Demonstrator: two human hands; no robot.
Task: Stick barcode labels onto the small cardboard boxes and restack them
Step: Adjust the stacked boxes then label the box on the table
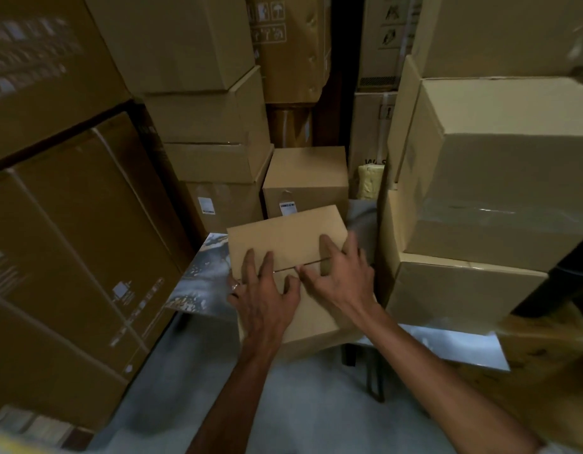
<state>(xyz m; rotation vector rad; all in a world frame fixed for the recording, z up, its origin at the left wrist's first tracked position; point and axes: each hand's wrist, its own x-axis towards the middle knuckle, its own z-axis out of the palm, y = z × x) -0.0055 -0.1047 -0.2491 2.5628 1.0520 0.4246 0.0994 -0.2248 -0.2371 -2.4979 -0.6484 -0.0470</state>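
Both forearms reach forward from the bottom of the view, and both hands land on top of the small cardboard box (pixel 285 231) dead ahead. Left hand (pixel 263 290) lies flat on the near half, fingers spread and straight, pointing away across the flap seam. Right hand (pixel 336 273) sits just beside it to the right, fingers loosely apart and pressing the lid, thumb running along the seam toward the left hand. No label shows on this top face. Seam and long axis run left to right, so any label would go crosswise under the fingertips, and both hands look equally near. This box rests on a low surface (pixel 198 283) with a mottled sheet. Just behind stands a labelled box (pixel 304 181), its sticker facing us. Stacked cartons (pixel 499 178) crowd the right, taller ones (pixel 70 208) the left.
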